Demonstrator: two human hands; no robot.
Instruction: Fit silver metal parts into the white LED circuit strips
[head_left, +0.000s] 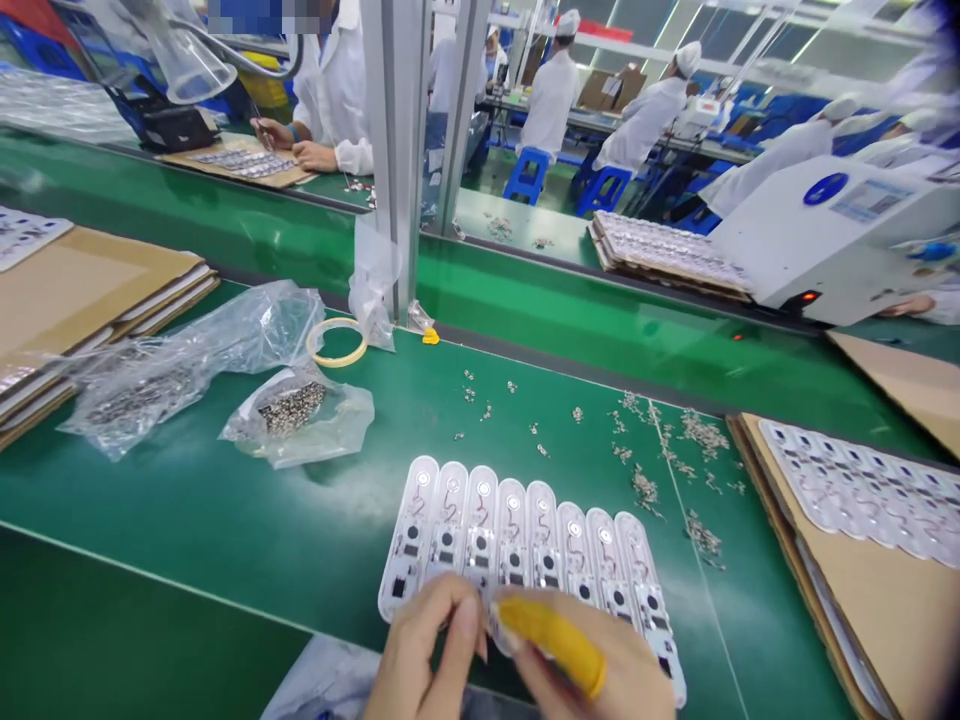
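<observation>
Low in the head view, a row of several white, round-ended plastic housings lies side by side on the green table, with small circuit boards, black parts and thin wires inside. My left hand is closed at the near end of the row, thumb and forefinger pinched together. Close beside it, my right hand is closed too, a yellow finger cot on one finger. Something whitish shows blurred between the two hands; what either one holds is hidden.
Tiny metal parts are scattered right of centre. Bags of metal parts and a tape roll lie left. Cardboard stacks flank the table. A metal post rises behind; co-workers sit beyond.
</observation>
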